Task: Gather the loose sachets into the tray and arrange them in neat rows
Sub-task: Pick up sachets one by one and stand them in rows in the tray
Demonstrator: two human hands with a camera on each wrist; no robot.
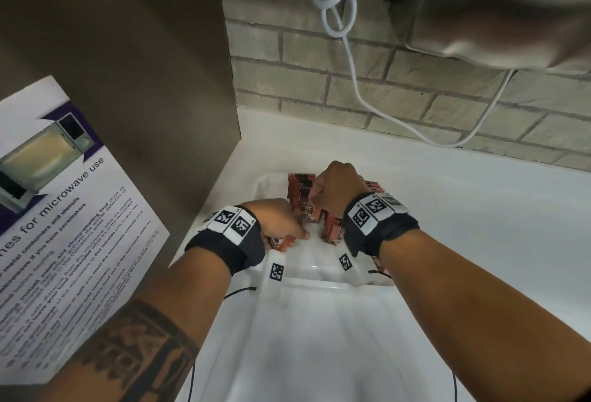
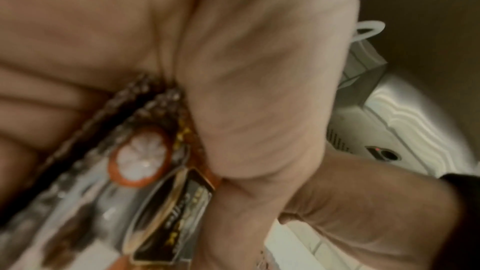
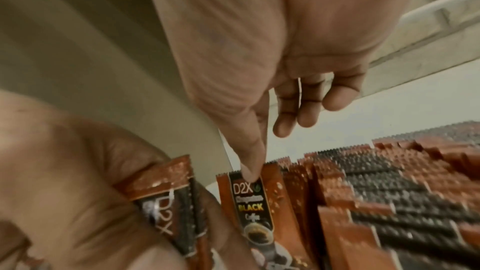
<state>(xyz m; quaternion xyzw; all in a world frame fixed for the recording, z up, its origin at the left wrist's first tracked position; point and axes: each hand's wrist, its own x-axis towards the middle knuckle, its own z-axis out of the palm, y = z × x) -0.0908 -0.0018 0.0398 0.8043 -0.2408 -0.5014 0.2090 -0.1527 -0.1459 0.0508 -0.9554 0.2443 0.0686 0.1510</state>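
A white tray [image 1: 319, 284] sits on the white counter. Orange-and-black D2X coffee sachets [image 1: 302, 192] stand packed in rows [image 3: 389, 182] across its far part. My left hand [image 1: 281, 225] is at the tray's left side and grips a small bundle of sachets [image 2: 145, 151], seen also in the right wrist view [image 3: 166, 192]. My right hand [image 1: 332, 187] hovers over the rows, and it pinches the top edge of the front upright sachet [image 3: 255, 208] with the thumb [image 3: 250, 169]. Its other fingers hang loosely curled above the rows.
A steel panel [image 1: 128, 81] rises at the left, with a microwave-use notice [image 1: 64, 225] on it. A brick wall [image 1: 351, 81] with a looped white cable [image 1: 351, 65] stands behind. A steel appliance [image 1: 511, 11] overhangs at top right. White counter [image 1: 479, 209] spreads to the right.
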